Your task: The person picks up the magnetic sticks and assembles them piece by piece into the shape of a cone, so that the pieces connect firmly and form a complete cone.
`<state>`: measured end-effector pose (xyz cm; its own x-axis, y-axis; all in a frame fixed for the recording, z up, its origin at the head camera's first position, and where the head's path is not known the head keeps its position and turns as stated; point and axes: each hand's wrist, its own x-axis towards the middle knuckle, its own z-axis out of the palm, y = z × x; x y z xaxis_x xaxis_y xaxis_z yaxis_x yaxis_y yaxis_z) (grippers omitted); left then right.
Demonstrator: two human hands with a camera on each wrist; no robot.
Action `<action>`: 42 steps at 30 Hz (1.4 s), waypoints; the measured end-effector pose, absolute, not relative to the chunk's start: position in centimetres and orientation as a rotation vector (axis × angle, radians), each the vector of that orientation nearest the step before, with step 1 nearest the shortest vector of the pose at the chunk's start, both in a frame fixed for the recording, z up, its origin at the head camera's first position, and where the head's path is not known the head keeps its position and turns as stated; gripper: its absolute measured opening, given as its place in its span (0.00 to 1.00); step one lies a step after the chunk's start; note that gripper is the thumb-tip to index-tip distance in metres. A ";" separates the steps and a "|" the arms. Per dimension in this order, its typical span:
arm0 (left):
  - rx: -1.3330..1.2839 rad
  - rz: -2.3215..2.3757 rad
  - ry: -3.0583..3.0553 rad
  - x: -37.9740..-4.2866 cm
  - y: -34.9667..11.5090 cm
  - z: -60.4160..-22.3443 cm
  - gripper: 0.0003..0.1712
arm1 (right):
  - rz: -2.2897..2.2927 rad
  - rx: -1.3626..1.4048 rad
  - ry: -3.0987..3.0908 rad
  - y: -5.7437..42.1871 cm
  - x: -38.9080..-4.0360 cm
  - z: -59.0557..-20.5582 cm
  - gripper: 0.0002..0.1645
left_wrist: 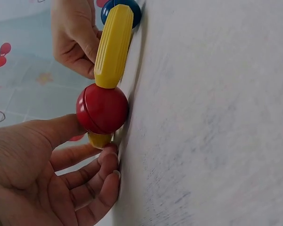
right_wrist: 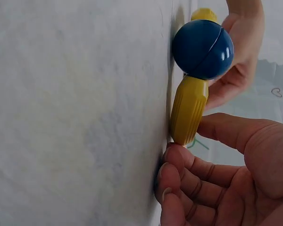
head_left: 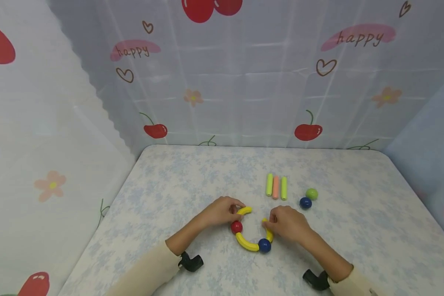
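A partial ring of curved yellow rods and balls lies on the table, with a gap at its far side. A red ball (head_left: 236,227) joins the left curved yellow rod (head_left: 245,210) to the near curved yellow rod (head_left: 247,243). A blue ball (head_left: 264,245) links that near rod to the right curved yellow rod (head_left: 269,236). My left hand (head_left: 222,211) pinches the left rod just past the red ball, between thumb and fingers. With thumb and fingertips, my right hand (head_left: 289,223) grips the right rod; its fingers sit low, close to the tabletop (right_wrist: 75,113).
Beyond the hands, two yellow-green sticks (head_left: 269,184) flank an orange stick (head_left: 275,187), all roughly side by side. To their right are a green ball (head_left: 312,194) and a loose dark blue ball (head_left: 305,202). A printed curtain (head_left: 237,82) hangs behind the table.
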<state>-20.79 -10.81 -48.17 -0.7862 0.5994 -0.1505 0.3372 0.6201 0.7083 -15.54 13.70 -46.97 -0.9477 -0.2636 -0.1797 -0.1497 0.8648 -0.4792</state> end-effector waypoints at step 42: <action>0.674 1.106 2.503 -18.9 -11.6 -49.5 0.21 | -0.895 -0.449 2.848 22.0 -19.9 -42.9 0.13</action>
